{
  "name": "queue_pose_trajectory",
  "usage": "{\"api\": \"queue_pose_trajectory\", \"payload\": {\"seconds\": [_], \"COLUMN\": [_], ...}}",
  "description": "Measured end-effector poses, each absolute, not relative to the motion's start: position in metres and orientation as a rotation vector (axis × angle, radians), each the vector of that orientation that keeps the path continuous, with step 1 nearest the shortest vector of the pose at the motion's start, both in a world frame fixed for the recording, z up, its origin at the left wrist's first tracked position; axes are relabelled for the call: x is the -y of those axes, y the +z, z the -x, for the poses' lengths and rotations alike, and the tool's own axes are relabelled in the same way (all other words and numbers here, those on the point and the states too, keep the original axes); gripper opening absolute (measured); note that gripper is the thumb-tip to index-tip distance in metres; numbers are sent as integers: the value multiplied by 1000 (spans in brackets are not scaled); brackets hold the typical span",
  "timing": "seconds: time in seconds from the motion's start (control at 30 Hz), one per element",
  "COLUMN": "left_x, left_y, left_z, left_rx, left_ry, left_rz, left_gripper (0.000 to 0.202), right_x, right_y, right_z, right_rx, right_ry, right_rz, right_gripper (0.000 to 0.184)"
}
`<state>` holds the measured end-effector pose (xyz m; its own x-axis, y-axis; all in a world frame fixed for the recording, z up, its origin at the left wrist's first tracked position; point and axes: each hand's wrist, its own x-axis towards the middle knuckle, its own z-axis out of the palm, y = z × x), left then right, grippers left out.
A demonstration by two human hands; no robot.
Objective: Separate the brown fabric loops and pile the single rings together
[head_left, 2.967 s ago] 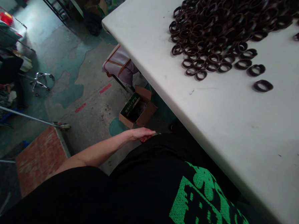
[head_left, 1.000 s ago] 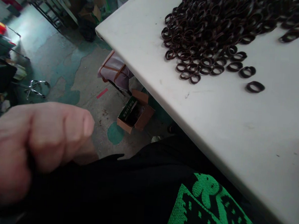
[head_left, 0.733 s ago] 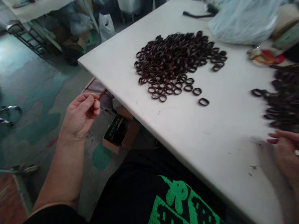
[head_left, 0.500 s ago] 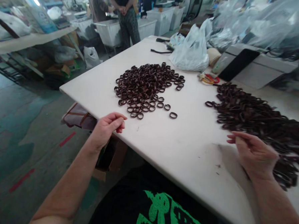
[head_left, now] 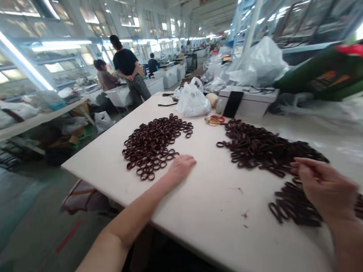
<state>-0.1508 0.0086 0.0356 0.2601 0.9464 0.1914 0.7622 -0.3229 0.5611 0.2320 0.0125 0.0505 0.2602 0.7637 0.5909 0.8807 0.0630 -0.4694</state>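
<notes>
My left hand (head_left: 182, 167) rests on the white table at the near right side of a heap of dark brown rings (head_left: 157, 141). Its fingers are curled together and turned down, so whatever they hold is hidden. Over on the right, my right hand (head_left: 327, 190) hovers at a long pile of dark brown flattened loops (head_left: 263, 146). Thumb and fingers are pinched there, with a dark bit at the tips that I cannot make out. A smaller group of loops (head_left: 299, 205) lies partly behind that hand.
On the white table (head_left: 195, 218) are a white plastic bag (head_left: 194, 100), red-and-yellow-handled scissors (head_left: 215, 120), a black flat panel (head_left: 233, 104) leaning on a white box (head_left: 253, 101), and scraps of thread. A person (head_left: 127, 68) stands beyond the table's far left edge.
The view has tilted up. My left hand has moved from the near table edge rightward to the ring heap's side. My right hand has moved further over the loop pile.
</notes>
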Motion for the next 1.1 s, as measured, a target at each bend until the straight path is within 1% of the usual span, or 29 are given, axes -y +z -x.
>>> {"api": "queue_pose_trajectory", "payload": {"seconds": [0.1, 0.2, 0.27, 0.33, 0.47, 0.6, 0.7, 0.83, 1.0, 1.1], "left_x": [-34, -44, -33, -16, 9, 13, 11, 9, 15, 15], "left_y": [43, 51, 51, 45, 22, 7, 5, 5, 6, 6], "left_z": [162, 144, 114, 78, 25, 16, 19, 18, 16, 14], "left_rx": [-1728, -1750, -1643, -1397, -1141, -1098, -1092, -1073, -1064, -1031], "left_ry": [826, 968, 1026, 1094, 1059, 973, 965, 1001, 966, 961], "left_rz": [-2105, -2064, -2064, -1974, -2005, -1920, -1773, -1720, -1724, -1665], "left_gripper": [19, 24, 25, 25, 21, 18, 19, 20, 19, 21], "right_x": [-13, -13, -13, -12, -13, -14, -14, -13, -9, -9], "right_y": [54, 51, 45, 39, 27, 22, 22, 22, 23, 27], "right_z": [-246, -251, -248, -243, -236, -233, -232, -228, -232, -234], "right_rx": [1654, 1716, 1768, 1831, 1943, 2006, 2058, 2070, 2069, 2005], "right_ry": [-191, -204, -201, -187, -168, -179, -233, -307, -270, -207], "right_rz": [1903, 1995, 2030, 2049, 2050, 2044, 2045, 2052, 2047, 1999], "right_gripper": [27, 28, 28, 27, 23, 20, 16, 18, 24, 23]}}
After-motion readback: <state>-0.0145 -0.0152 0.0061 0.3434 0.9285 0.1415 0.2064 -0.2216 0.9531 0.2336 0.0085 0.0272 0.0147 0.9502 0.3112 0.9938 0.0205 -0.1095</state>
